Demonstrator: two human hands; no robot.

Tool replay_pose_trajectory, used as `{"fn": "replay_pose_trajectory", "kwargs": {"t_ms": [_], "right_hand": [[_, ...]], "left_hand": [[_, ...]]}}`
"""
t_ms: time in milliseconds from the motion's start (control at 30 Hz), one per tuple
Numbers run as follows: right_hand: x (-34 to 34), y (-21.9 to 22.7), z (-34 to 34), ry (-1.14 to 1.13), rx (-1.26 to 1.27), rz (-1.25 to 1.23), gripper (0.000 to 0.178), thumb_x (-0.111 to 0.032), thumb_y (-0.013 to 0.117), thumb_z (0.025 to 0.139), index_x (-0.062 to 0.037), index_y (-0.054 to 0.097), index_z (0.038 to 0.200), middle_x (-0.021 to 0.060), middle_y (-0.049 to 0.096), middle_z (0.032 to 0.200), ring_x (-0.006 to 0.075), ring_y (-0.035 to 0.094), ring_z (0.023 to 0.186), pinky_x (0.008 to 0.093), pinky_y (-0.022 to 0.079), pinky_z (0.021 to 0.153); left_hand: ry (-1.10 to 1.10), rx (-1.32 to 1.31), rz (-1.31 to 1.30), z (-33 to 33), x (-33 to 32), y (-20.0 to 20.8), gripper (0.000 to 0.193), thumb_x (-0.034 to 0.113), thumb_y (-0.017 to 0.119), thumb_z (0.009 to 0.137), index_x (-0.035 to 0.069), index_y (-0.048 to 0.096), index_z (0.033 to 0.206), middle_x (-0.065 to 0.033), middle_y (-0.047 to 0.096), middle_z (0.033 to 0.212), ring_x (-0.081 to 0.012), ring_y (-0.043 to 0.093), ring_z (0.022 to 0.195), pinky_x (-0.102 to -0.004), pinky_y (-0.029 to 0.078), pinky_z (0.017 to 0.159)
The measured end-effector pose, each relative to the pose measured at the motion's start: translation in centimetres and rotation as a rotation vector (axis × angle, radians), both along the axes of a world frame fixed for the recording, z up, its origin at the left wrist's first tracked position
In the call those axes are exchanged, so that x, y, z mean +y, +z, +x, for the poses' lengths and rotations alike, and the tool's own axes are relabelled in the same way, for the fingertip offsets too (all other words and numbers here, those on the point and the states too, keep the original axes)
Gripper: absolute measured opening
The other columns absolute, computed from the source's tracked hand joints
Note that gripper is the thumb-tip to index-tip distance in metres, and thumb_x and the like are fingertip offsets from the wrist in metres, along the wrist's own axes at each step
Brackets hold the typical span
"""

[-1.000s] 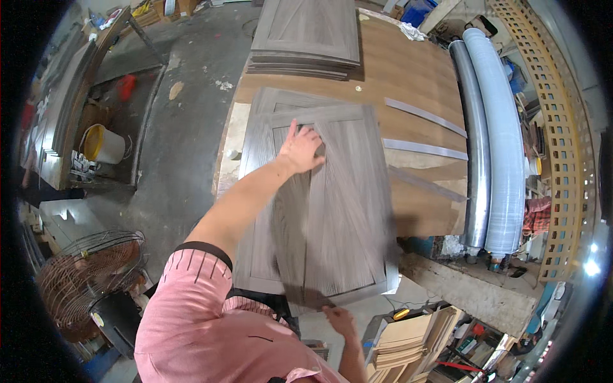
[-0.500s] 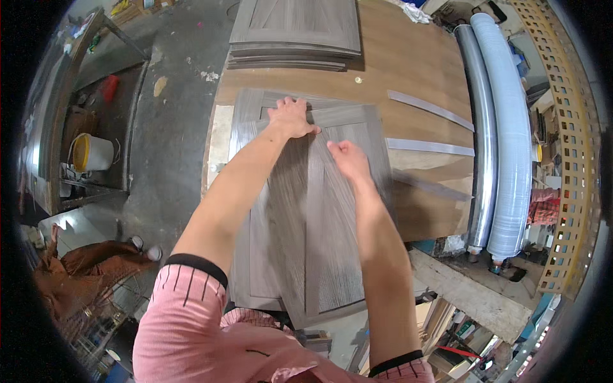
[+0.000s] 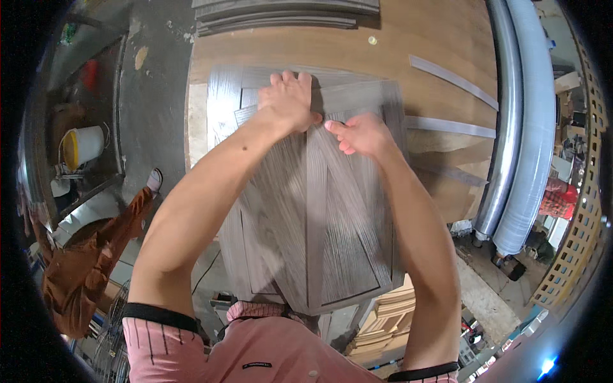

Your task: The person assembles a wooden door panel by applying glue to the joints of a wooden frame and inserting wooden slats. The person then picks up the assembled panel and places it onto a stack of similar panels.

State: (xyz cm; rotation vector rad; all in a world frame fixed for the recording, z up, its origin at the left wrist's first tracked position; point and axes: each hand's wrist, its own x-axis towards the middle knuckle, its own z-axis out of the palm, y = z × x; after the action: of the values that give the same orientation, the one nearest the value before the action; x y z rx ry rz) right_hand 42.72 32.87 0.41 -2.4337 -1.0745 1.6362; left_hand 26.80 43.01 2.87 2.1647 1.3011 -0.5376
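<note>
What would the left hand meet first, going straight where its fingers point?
The left hand would likely meet the far stack of grey wood-grain panels, past brown tabletop; depth is unclear.

A brown table [image 3: 440,35] bears grey panels [image 3: 354,265], stacked boards [image 3: 287,16] and pale strips [image 3: 450,126].

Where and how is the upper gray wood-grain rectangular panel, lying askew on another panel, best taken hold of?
Probably by its near edge, from the person's side, gripped above and below: the flat upper panel juts past the brown tabletop there, and its near corner sticks out beyond the gray wood-grain panel beneath.
</note>
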Motion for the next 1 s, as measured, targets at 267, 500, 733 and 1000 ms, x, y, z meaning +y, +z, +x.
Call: {"fn": "replay_pose_trajectory", "kwargs": {"t_ms": [267, 500, 733, 1000], "right_hand": [[-1.1, -0.3, -1.1, 0.034, -0.209, 0.144, 0.055, -0.060, 0.066, 0.088, -0.0051, 0.073, 0.087, 0.0064, 0.075, 0.080, 0.0189, 0.070, 0.069, 0.0356, 0.055, 0.072], [-1.7, -1.3, 0.1, -0.240, 0.095, 0.127, 0.074, -0.051, 0.073, 0.088, 0.0094, 0.056, 0.126, 0.0092, 0.076, 0.087, 0.0157, 0.069, 0.069, 0.0315, 0.056, 0.071], [-0.8, -1.6, 0.4, -0.220, 0.154, 0.052, 0.067, -0.050, 0.074, 0.087, 0.0083, 0.061, 0.117, 0.0106, 0.075, 0.085, 0.0166, 0.070, 0.068, 0.0295, 0.056, 0.067], [-0.5, -0.7, 0.2, -0.198, 0.046, 0.050, 0.052, -0.052, 0.073, 0.087, 0.0005, 0.070, 0.085, 0.0092, 0.074, 0.080, 0.0150, 0.069, 0.067, 0.0302, 0.055, 0.065]], "left_hand": [[0.041, 0.044, -0.011, 0.4, 0.3, -1.0, 0.089, 0.052, 0.085, 0.074, 0.008, 0.046, 0.142, -0.0202, 0.051, 0.141, -0.0385, 0.048, 0.134, -0.0515, 0.046, 0.105], [0.075, 0.024, -0.031, 0.6, -0.1, -0.2, 0.097, 0.055, 0.086, 0.069, 0.010, 0.045, 0.144, -0.0195, 0.051, 0.142, -0.0389, 0.047, 0.134, -0.0519, 0.045, 0.107], [0.072, 0.009, -0.036, 0.2, 0.0, -0.8, 0.089, 0.052, 0.085, 0.071, 0.007, 0.050, 0.139, -0.0225, 0.051, 0.139, -0.0405, 0.049, 0.131, -0.0511, 0.046, 0.105], [0.034, -0.083, 0.070, 0.4, -0.4, -0.7, 0.083, 0.050, 0.083, 0.074, 0.005, 0.050, 0.136, -0.0247, 0.052, 0.134, -0.0416, 0.050, 0.129, -0.0541, 0.048, 0.101]]}}
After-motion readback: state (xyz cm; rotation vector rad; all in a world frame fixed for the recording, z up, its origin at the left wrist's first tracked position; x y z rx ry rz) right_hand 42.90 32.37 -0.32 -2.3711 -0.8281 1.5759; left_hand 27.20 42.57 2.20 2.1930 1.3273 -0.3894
